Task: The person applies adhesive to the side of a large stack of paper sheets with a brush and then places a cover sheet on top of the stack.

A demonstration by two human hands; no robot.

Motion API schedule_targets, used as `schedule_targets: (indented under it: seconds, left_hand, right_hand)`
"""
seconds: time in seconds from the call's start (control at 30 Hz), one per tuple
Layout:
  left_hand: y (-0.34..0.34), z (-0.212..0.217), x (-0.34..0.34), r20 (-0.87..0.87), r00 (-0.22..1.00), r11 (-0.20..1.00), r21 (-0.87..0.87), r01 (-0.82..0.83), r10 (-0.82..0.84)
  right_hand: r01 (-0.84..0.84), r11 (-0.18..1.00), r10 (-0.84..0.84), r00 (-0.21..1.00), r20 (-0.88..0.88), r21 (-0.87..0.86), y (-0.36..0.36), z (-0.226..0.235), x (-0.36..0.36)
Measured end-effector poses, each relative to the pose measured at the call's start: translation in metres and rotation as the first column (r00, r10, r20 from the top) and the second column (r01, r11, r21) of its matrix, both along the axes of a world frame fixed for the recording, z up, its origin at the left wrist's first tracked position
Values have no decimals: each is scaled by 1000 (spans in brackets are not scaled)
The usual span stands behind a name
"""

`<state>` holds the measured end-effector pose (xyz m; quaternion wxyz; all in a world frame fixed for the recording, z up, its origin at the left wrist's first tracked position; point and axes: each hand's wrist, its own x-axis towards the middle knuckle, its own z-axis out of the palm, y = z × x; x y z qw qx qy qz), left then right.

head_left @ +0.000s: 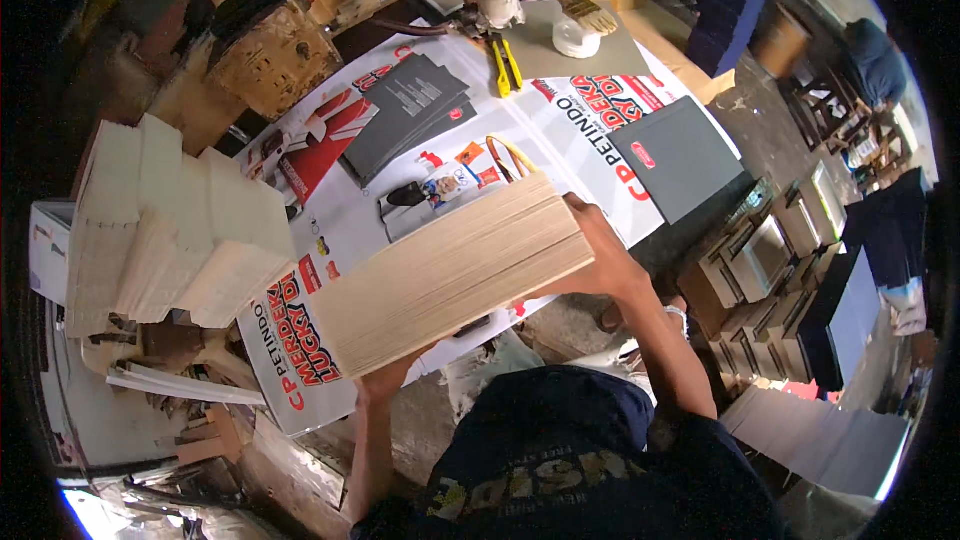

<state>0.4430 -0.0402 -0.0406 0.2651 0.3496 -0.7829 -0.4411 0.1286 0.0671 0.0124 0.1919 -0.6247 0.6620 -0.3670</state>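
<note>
I hold a thick block of stacked cream paper pages [455,275] lifted above the printed banner [590,130] that covers the table. My left hand [385,378] grips its lower left end from beneath, mostly hidden by the block. My right hand [600,250] clasps its upper right end, fingers wrapped around the edge. The block lies tilted, with its page edges facing me. A small printed card and booklet [430,195] lie on the banner just beyond it.
Tall stacks of cream paper blocks [170,230] stand at the left. Grey book covers [405,110] and a single grey cover [678,155] lie on the banner. A brush [570,2], a white tub [576,38] and yellow-handled pliers [505,65] sit at the far side. Dark boards [840,310] are stacked at the right.
</note>
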Motion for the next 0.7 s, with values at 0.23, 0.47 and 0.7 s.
schedule_targets:
  seconds: [0.23, 0.47, 0.7]
  left_hand:
    - [18, -18, -9, -22, 992, 991, 56, -123, 124]
    - [17, -16, -18, 75, 996, 996, -81, -43, 49]
    - [20, -20, -8, -88, 973, 909, 383, -165, 214]
  right_hand:
    - [-65, 990, 72, 996, 55, -123, -3, -16, -10]
    - [-24, 997, 34, 990, 137, -72, 0, -24, -14]
    - [-57, 994, 69, 989, 128, -97, 4, -30, -18]
